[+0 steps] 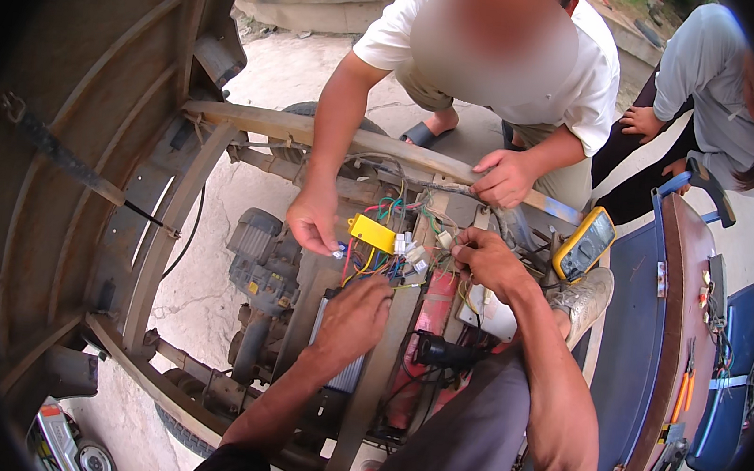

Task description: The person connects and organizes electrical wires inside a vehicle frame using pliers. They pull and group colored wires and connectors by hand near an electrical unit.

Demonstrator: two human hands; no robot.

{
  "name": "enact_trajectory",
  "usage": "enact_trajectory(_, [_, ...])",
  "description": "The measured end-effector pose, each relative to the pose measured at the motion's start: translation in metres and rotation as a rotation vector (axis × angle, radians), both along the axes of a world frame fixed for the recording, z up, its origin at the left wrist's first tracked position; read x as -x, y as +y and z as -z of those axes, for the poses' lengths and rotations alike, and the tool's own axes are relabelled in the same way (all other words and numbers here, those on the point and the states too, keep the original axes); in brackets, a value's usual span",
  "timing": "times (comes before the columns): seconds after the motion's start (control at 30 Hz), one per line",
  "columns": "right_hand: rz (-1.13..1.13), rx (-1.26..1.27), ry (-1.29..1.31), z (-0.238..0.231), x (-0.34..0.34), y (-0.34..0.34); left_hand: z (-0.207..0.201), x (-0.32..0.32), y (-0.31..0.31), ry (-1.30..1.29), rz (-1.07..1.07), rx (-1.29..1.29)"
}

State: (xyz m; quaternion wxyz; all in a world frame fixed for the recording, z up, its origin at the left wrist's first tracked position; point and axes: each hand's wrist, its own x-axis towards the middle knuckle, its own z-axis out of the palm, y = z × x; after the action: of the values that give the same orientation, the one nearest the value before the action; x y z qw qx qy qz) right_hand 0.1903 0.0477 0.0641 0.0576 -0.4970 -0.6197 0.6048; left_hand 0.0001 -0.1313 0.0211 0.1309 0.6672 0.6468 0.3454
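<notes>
My left hand is closed, its curled fingertips on a thin wire that sticks out to their right. My right hand pinches thin wires beside a white plug connector. Between the hands lies a bundle of coloured wires and several white connectors. Just beyond my left hand is a yellow control box with leads. A co-worker's hand holds a small white and blue piece beside that box; the co-worker's other hand rests at the frame rail.
A metal vehicle frame surrounds the wiring, with a motor and axle at left. The raised cargo bed stands left. A yellow multimeter leans by my shoe. Orange-handled pliers lie on the brown panel at right. Another person sits far right.
</notes>
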Motion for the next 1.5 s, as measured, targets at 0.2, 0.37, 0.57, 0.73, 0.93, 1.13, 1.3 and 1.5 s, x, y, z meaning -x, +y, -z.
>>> enact_trajectory(0.2, [0.001,0.005,0.0,0.002,0.0,0.001,-0.002,-0.004,-0.013,0.046,0.007,0.084])
enact_trajectory(0.37, [-0.003,0.009,0.019,0.005,-0.002,0.001,-0.003,0.0,-0.012,0.041,0.039,0.019])
enact_trajectory(0.57, [-0.013,-0.009,0.013,0.004,-0.003,0.002,-0.003,0.004,-0.014,0.068,0.042,0.025])
enact_trajectory(0.73, [-0.007,-0.008,0.014,0.004,-0.002,0.002,-0.012,0.015,0.005,0.149,-0.13,0.123])
enact_trajectory(0.93, [0.049,-0.011,0.036,0.008,-0.001,0.002,-0.006,0.006,0.021,0.307,-0.141,0.093])
enact_trajectory(1.13, [0.06,-0.018,0.011,0.008,-0.001,0.003,0.012,0.011,0.024,0.171,-0.193,0.052])
enact_trajectory(1.3, [0.059,-0.025,0.015,0.012,-0.002,0.003,0.014,0.017,0.025,-0.072,-0.247,0.164])
enact_trajectory(1.5, [0.068,-0.03,0.012,0.011,-0.002,0.004,0.01,0.023,0.027,-0.197,-0.264,0.244])
